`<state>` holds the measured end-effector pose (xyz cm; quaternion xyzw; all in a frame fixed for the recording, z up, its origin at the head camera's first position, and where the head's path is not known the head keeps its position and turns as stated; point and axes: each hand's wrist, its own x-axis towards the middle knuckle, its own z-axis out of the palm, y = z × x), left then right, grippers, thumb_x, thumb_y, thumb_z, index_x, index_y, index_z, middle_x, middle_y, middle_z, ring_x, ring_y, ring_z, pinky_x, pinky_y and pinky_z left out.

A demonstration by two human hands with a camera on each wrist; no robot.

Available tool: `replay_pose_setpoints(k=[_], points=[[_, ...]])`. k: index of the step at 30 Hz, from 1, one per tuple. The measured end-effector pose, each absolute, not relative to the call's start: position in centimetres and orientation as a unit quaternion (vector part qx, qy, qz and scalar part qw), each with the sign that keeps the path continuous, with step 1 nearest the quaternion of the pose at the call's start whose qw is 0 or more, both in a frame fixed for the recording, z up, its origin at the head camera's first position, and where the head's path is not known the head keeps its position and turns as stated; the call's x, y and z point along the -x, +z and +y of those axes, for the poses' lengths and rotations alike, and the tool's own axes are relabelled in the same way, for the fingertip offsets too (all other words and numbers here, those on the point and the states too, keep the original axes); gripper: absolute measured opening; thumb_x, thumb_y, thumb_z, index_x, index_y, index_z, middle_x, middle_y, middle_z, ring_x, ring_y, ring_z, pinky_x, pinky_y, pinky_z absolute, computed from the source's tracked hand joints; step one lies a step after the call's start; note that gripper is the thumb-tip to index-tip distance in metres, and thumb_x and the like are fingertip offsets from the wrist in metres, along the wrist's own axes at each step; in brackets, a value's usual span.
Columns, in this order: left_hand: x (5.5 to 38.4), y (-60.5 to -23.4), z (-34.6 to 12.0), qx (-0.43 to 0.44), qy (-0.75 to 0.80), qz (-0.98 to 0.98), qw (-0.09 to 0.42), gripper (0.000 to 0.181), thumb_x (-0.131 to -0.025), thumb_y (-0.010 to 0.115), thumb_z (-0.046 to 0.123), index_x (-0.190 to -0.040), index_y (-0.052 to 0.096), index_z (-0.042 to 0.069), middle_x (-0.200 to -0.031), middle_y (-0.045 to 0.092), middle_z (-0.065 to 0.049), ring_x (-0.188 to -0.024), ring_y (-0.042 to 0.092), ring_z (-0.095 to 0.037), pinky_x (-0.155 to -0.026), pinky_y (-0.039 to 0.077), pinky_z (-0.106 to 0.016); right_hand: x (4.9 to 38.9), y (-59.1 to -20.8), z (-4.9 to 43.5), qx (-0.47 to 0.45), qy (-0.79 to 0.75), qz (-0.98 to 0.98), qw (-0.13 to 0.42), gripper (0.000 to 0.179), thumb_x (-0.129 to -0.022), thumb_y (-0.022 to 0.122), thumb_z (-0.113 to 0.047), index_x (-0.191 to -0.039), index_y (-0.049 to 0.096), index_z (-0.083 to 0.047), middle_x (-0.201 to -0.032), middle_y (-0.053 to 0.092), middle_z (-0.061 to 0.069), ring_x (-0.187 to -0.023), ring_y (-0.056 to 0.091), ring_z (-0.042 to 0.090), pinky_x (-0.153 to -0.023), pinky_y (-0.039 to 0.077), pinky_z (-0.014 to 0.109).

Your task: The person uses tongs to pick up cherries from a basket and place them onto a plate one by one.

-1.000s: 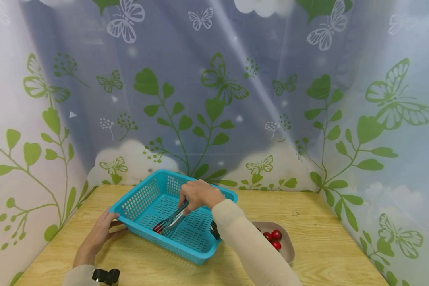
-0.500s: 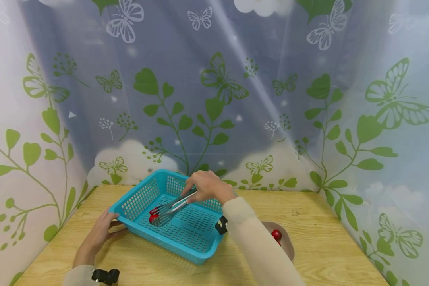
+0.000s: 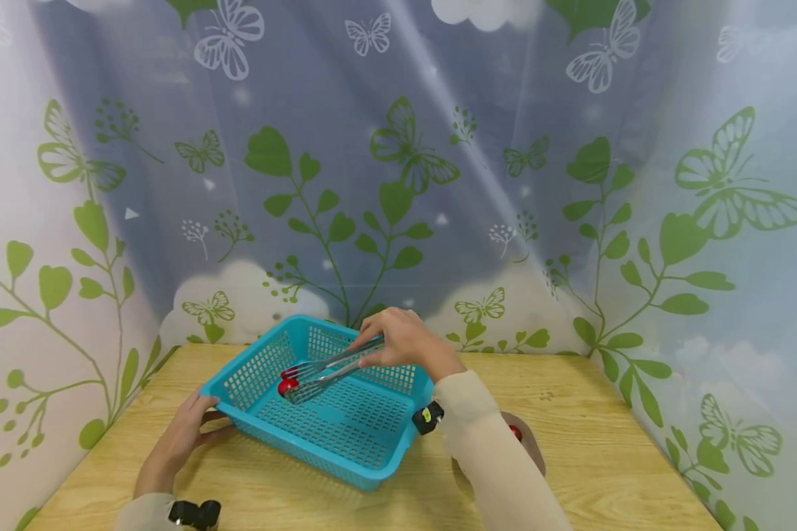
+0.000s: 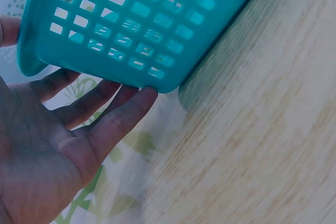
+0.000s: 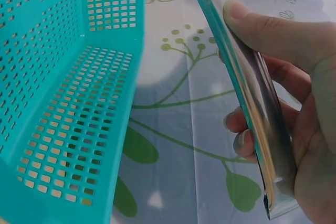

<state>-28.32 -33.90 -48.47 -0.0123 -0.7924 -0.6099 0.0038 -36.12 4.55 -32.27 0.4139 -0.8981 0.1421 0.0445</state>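
Note:
A blue slotted basket (image 3: 342, 463) sits tilted at an angle on the table. My left hand (image 3: 184, 435) grips its left corner, thumb over the rim; in the left wrist view the fingers (image 4: 118, 124) press against the outer wall from below. Over the basket, my right hand (image 3: 405, 339) holds metal tongs (image 3: 335, 377) with their two slotted arms spread. At the tong ends, toward the basket's left side, is a small round red fruit (image 3: 287, 387); more red shows through the upper arm's slots. The right wrist view shows the tongs (image 5: 247, 77) between thumb and fingers.
A pinkish-brown dish (image 3: 533, 446) stands right of the basket, mostly behind my right sleeve (image 3: 498, 450); one red fruit (image 3: 516, 432) shows in it. The wooden table (image 3: 611, 442) ends at a patterned curtain (image 3: 465, 243) behind and at both sides.
The tongs have spread apart at the red fruit. My right hand has moved up and to the right, while the tong ends moved toward the back of the basket. My left hand stays put.

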Motion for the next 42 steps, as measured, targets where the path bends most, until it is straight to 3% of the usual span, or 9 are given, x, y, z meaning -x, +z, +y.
replay_pose_setpoints(k=[3, 7, 14, 16, 21, 25, 29, 34, 42], points=[[28.3, -48.5, -33.8, 0.012, -0.614, -0.789, 0.005, 0.058, -0.111, 0.027, 0.028, -0.161, 0.019, -0.001, -0.155, 0.033, -0.029, -0.11, 0.059, -0.009, -0.101, 0.062, -0.048, 35.8, -32.1, 5.4, -0.421, 0.142, -0.894, 0.06, 0.025, -0.089, 0.081, -0.036, -0.114, 0.081, -0.032, -0.134, 0.071, -0.001, -0.113, 0.068, 0.019, -0.072, 0.051, 0.032], [28.3, -48.5, -33.8, 0.012, -0.612, -0.791, 0.014, 0.057, -0.111, 0.027, 0.027, -0.159, 0.021, -0.002, -0.153, 0.035, -0.03, -0.11, 0.059, -0.01, -0.1, 0.063, -0.047, 35.6, -31.9, 6.6, -0.431, 0.147, -0.887, 0.078, 0.025, -0.088, 0.081, -0.034, -0.113, 0.081, -0.029, -0.127, 0.073, -0.001, -0.102, 0.069, 0.019, -0.062, 0.041, 0.023], [28.4, -48.7, -33.9, 0.012, -0.61, -0.792, 0.01, 0.057, -0.11, 0.027, 0.027, -0.16, 0.02, -0.002, -0.152, 0.036, -0.03, -0.113, 0.059, -0.015, -0.101, 0.062, -0.049, 35.3, -31.8, 9.0, -0.453, 0.186, -0.865, 0.106, 0.024, -0.088, 0.083, -0.027, -0.111, 0.082, -0.024, -0.115, 0.075, 0.0, -0.095, 0.068, 0.015, -0.071, 0.053, 0.019], [28.5, -48.7, -33.9, 0.011, -0.609, -0.793, 0.007, 0.058, -0.11, 0.027, 0.027, -0.16, 0.019, -0.001, -0.153, 0.035, -0.029, -0.115, 0.059, -0.017, -0.103, 0.061, -0.05, 35.1, -31.7, 9.6, -0.462, 0.191, -0.858, 0.12, 0.024, -0.087, 0.083, -0.026, -0.111, 0.082, -0.022, -0.112, 0.075, 0.001, -0.091, 0.069, 0.014, -0.065, 0.054, 0.018], [28.5, -48.7, -34.0, 0.012, -0.602, -0.798, 0.003, 0.06, -0.111, 0.027, 0.029, -0.162, 0.017, 0.0, -0.155, 0.032, -0.029, -0.119, 0.057, -0.021, -0.105, 0.06, -0.052, 34.9, -31.5, 11.3, -0.471, 0.188, -0.849, 0.151, 0.023, -0.086, 0.084, -0.024, -0.108, 0.083, -0.02, -0.107, 0.076, 0.001, -0.08, 0.068, 0.012, -0.057, 0.047, 0.015], [28.4, -48.5, -33.9, 0.015, -0.604, -0.797, 0.005, 0.059, -0.111, 0.027, 0.028, -0.161, 0.017, -0.002, -0.153, 0.033, -0.03, -0.116, 0.058, -0.017, -0.103, 0.061, -0.051, 34.7, -31.6, 12.6, -0.477, 0.188, -0.842, 0.169, 0.023, -0.085, 0.085, -0.022, -0.107, 0.083, -0.019, -0.106, 0.077, -0.001, -0.072, 0.065, 0.01, -0.056, 0.044, 0.014], [28.2, -48.5, -33.7, 0.016, -0.609, -0.793, 0.01, 0.058, -0.111, 0.025, 0.026, -0.159, 0.019, -0.003, -0.149, 0.036, -0.03, -0.11, 0.059, -0.011, -0.101, 0.063, -0.048, 34.6, -32.2, 13.8, -0.477, 0.189, -0.838, 0.187, 0.022, -0.084, 0.085, -0.022, -0.106, 0.084, -0.018, -0.106, 0.077, 0.0, -0.075, 0.066, 0.011, -0.059, 0.048, 0.017], [28.2, -48.6, -33.8, 0.014, -0.604, -0.796, 0.006, 0.059, -0.111, 0.025, 0.028, -0.16, 0.018, -0.003, -0.151, 0.034, -0.03, -0.115, 0.058, -0.016, -0.101, 0.063, -0.047, 34.2, -33.1, 15.2, -0.464, 0.203, -0.841, 0.19, 0.022, -0.083, 0.086, -0.022, -0.105, 0.084, -0.018, -0.104, 0.077, 0.001, -0.08, 0.065, 0.012, -0.061, 0.052, 0.018], [28.5, -48.7, -34.0, 0.014, -0.606, -0.795, 0.003, 0.059, -0.111, 0.026, 0.028, -0.161, 0.017, -0.001, -0.153, 0.033, -0.029, -0.113, 0.057, -0.013, -0.101, 0.063, -0.047, 33.7, -34.1, 16.9, -0.463, 0.229, -0.836, 0.186, 0.025, -0.083, 0.086, -0.017, -0.107, 0.083, -0.015, -0.101, 0.076, 0.003, -0.071, 0.065, 0.011, -0.057, 0.055, 0.017]])
